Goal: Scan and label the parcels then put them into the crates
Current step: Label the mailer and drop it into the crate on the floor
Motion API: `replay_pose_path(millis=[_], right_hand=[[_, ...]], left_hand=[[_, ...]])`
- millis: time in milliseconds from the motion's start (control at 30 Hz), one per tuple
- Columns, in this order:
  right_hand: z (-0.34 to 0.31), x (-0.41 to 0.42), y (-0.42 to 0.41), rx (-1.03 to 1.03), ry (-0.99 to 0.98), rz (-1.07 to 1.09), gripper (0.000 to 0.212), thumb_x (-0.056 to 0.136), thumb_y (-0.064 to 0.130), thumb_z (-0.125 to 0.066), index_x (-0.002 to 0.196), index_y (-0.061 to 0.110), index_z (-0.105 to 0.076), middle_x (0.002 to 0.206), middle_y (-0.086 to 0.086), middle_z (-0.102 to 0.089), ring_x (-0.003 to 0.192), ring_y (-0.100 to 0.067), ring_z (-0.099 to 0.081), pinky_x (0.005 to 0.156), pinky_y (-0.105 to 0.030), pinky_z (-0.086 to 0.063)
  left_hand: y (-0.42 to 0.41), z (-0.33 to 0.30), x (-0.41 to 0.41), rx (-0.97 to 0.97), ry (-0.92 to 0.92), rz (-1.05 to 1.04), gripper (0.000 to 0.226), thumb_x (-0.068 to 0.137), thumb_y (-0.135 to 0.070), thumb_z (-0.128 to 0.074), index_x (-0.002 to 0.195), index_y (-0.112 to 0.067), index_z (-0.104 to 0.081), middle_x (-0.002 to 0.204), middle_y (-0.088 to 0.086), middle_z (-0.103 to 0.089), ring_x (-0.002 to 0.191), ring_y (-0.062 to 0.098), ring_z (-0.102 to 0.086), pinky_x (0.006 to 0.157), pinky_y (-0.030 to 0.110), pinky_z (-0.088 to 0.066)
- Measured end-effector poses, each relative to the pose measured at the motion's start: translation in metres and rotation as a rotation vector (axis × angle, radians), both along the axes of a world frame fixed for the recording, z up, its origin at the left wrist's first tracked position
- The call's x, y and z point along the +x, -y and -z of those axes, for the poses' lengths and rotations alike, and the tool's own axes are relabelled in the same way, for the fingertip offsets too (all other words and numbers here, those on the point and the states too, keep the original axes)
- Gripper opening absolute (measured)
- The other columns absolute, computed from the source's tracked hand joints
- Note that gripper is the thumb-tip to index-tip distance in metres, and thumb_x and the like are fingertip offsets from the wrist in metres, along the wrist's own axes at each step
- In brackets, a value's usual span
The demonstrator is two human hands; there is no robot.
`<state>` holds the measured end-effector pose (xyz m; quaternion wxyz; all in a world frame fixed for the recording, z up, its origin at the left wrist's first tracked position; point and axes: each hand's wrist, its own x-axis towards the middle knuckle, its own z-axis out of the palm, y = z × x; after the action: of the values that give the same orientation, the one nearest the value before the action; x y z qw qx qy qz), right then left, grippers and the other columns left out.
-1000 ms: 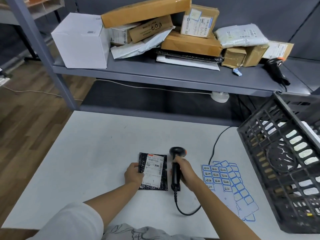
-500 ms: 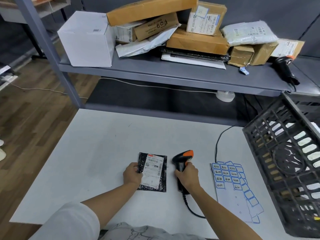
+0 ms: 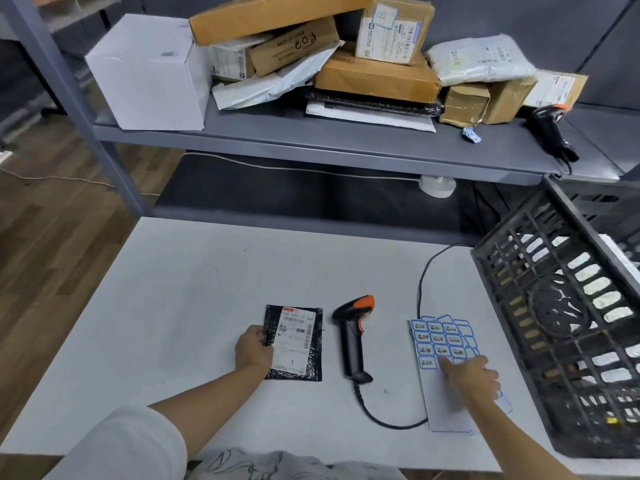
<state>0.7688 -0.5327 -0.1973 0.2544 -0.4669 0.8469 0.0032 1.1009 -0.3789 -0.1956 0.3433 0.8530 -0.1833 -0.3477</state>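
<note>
Parcel (image 3: 294, 342) (flat black pouch, white label up) lies on the worktop (image 3: 173, 299), left hand (image 3: 254, 349) gripping its left edge. Scanner (image 3: 353, 336) lies just right of it, untouched. Right hand (image 3: 472, 377) rests on the sticker sheet (image 3: 440, 341), fingers blurry but seemingly outstretched.

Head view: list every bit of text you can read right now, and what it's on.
"MADE IN CHINA": brown carton on the shelf.
"1": white label of the black parcel; its code line above is too blurred to read surely.
Sticker sheet: marks too small.
Other shelf parcels' labels: too small.
</note>
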Motion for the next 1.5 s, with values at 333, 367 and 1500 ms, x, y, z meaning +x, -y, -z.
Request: replay_pose_path(millis=[333,367,1500], right_hand=[[0.010,-0.037,0.023,0.103,0.023,-0.002,0.079,0.069,0.044,-0.082,0.121,0.005,-0.037,0.125,-0.023,-0.051,0.120,-0.039,-0.044,0.101,-0.044,-0.034],[0.012,-0.039,0.025,0.100,0.043,0.004,0.077,0.068,0.043,-0.083,0.120,0.006,-0.039,0.124,-0.022,-0.052,0.119,-0.038,-0.046,0.101,-0.043,-0.035],[-0.083,0.162,-0.053,0.072,1.248,-0.254,0.027,0.078,-0.005,-0.071,0.102,0.002,-0.062,0.092,-0.014,-0.073,0.075,-0.024,-0.070,0.067,-0.031,-0.055]], left_hand=[[-0.004,-0.002,0.001,-0.001,-0.032,-0.028,0.043,0.079,0.003,-0.065,0.120,-0.001,-0.055,0.120,0.018,-0.060,0.110,0.030,-0.057,0.090,0.030,-0.045],[-0.004,-0.001,0.001,0.001,-0.032,-0.030,0.043,0.079,0.004,-0.065,0.121,0.000,-0.055,0.120,0.019,-0.060,0.110,0.030,-0.057,0.091,0.031,-0.045],[0.009,-0.063,-0.009,-0.300,-0.937,0.038,0.045,0.094,-0.052,-0.040,0.113,-0.020,-0.065,0.103,0.007,-0.071,0.087,0.022,-0.070,0.065,0.030,-0.056]])
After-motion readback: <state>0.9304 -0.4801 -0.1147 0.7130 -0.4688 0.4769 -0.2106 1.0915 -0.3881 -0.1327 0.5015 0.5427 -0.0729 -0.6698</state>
